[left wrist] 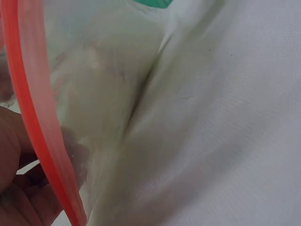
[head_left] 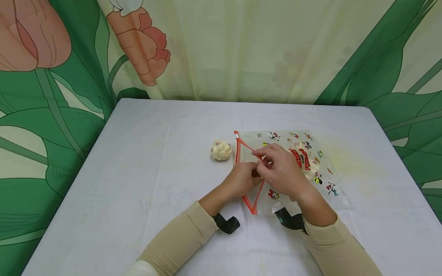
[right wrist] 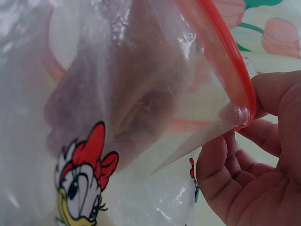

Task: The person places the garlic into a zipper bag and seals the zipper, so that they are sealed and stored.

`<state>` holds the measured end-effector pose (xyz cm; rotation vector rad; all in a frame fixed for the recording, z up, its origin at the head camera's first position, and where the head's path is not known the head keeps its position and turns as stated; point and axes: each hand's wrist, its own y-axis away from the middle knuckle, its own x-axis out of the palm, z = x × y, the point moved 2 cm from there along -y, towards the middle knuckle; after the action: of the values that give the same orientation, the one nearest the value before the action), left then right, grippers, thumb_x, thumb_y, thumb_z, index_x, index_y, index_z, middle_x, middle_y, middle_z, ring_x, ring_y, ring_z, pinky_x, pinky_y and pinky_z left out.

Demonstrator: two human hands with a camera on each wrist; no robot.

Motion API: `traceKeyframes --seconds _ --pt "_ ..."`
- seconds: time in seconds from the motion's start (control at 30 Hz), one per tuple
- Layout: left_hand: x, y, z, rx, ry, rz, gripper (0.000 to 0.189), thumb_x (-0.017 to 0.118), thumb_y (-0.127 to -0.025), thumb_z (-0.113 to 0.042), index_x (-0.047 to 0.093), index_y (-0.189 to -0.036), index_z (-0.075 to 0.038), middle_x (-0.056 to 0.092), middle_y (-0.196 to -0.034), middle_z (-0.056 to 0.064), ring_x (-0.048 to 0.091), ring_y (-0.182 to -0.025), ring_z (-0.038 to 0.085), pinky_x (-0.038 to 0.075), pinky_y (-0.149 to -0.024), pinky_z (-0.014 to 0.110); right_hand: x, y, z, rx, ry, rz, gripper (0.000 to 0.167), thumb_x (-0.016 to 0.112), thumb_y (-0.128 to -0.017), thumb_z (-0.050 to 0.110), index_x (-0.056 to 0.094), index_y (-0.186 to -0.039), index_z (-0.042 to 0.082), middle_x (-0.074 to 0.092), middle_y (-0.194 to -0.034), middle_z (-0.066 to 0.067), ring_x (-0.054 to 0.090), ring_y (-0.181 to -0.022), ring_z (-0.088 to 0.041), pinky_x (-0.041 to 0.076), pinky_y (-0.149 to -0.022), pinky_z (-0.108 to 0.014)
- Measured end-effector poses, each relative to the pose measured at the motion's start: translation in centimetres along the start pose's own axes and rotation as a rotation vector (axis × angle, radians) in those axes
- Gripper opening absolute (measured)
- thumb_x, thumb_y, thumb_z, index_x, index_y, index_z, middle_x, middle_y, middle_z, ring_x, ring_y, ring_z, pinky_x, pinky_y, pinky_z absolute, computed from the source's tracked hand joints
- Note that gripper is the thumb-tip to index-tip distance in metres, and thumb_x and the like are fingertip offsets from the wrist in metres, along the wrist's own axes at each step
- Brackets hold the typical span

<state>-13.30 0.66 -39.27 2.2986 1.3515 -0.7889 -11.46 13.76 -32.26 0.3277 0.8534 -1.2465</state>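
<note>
A person's right hand (head_left: 281, 168) pinches the red rim (right wrist: 233, 54) of a clear, cartoon-printed plastic bag (head_left: 301, 159) on a white-covered table (head_left: 172, 172), its grip clamped on that edge between thumb and fingers. The left hand (head_left: 243, 178) bends in at the bag's mouth, just beside the right; its fingertips are partly hidden, so whether its grip holds the film cannot be told. A garlic bulb (head_left: 221, 150) rests on the table just beyond the mouth's upper left corner, touched by neither hand. The film looks thin, limp and slick, likely to crumple or slide if taken mid-panel; the rim, thicker and springier, appears the surer hold, one side in each hand. The bulb looks light and firm, its knobbly sides offering purchase, though its papery skin could flake under a hard squeeze.
</note>
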Motion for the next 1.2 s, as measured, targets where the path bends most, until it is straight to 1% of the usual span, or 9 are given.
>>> traceKeyframes --seconds 0.23,0.5,0.73,0.9,1.03,1.2 --pt "0.18 -0.15 0.14 -0.013 0.005 -0.023 0.007 0.072 -0.094 -0.017 0.072 -0.092 -0.010 0.062 -0.075 -0.009 0.054 -0.069 0.005 0.045 -0.063 0.016 0.03 0.04 -0.09 -0.003 -0.007 -0.001 0.027 0.059 -0.089 0.002 0.074 -0.111 0.004 0.063 -0.103 -0.005 0.057 -0.081 -0.017 0.052 -0.072 -0.038" --pt "0.26 -0.23 0.28 -0.047 0.027 -0.027 0.012 0.072 -0.094 -0.017 0.065 -0.086 -0.012 0.056 -0.071 -0.006 0.049 -0.064 0.008 0.041 -0.057 0.018 0.05 0.07 -0.11 -0.008 0.001 -0.004 0.028 0.058 -0.089 0.001 0.074 -0.111 0.003 0.062 -0.101 -0.005 0.056 -0.080 -0.017 0.051 -0.071 -0.037" --pt "0.36 -0.30 0.25 -0.040 0.019 -0.016 0.008 0.070 -0.094 -0.014 0.069 -0.087 -0.011 0.058 -0.070 -0.007 0.050 -0.063 0.007 0.041 -0.056 0.018 0.05 0.04 -0.07 0.002 0.000 0.000 0.027 0.059 -0.089 0.002 0.074 -0.112 0.003 0.062 -0.101 -0.006 0.057 -0.081 -0.018 0.052 -0.071 -0.037" --pt "0.35 -0.29 0.15 -0.033 0.028 0.007 0.006 0.070 -0.094 -0.012 0.071 -0.088 -0.010 0.060 -0.072 -0.008 0.051 -0.066 0.007 0.043 -0.059 0.018 0.04 0.03 -0.04 -0.004 -0.003 -0.002 0.027 0.059 -0.089 0.001 0.074 -0.111 0.003 0.062 -0.100 -0.006 0.056 -0.080 -0.018 0.051 -0.070 -0.036" --pt "0.35 -0.28 0.15 -0.033 0.051 0.033 0.005 0.069 -0.094 -0.011 0.073 -0.094 -0.009 0.064 -0.077 -0.008 0.054 -0.070 0.007 0.046 -0.063 0.018 0.03 0.07 -0.04 -0.018 -0.005 -0.011 0.028 0.058 -0.088 -0.001 0.074 -0.110 0.003 0.063 -0.100 -0.006 0.057 -0.080 -0.017 0.051 -0.071 -0.036" --pt "0.16 -0.11 0.34 -0.039 0.105 0.060 0.013 0.068 -0.095 -0.012 0.075 -0.106 -0.009 0.071 -0.089 -0.008 0.061 -0.081 0.003 0.049 -0.073 0.018 -0.01 0.06 0.02 -0.019 -0.008 -0.015 0.028 0.058 -0.088 -0.001 0.074 -0.110 0.003 0.063 -0.101 -0.006 0.057 -0.080 -0.017 0.052 -0.072 -0.037"
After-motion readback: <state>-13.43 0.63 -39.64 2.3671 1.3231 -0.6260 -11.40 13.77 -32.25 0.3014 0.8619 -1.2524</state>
